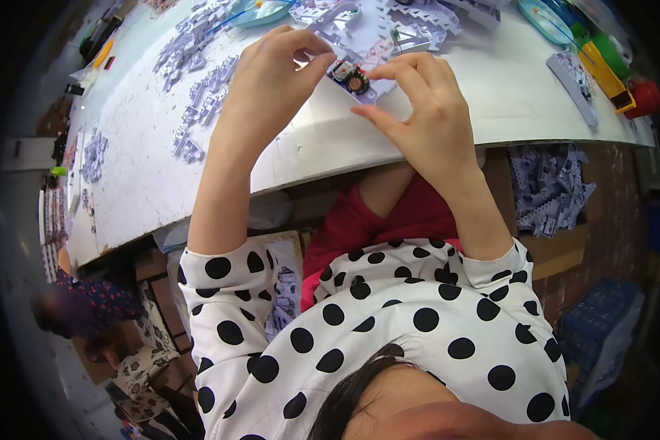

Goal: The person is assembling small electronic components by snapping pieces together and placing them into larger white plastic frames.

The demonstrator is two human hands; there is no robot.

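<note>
- Your left hand (268, 77) and your right hand (429, 114) are both up over the white table (491, 88), close together.
- Between them sits a small part (348, 75). It is white and flat, with a little round piece and some dark bits on top.
- Your left fingers are pinched shut on the left end of the small part. Keep that pinch firm but soft, so it does not bend.
- Your right thumb and pointer finger touch its right side. I cannot tell if they squeeze it or just rest on it.
- Hold the small part level and still, so the round piece stays on top.
- Move slowly. The grey plastic bits (198, 88) lie in piles just to your left, so keep your elbow from bumping them.
- The yellow tool (607, 73) and red cup (645, 97) are far off to the right. Leave them be.
</note>
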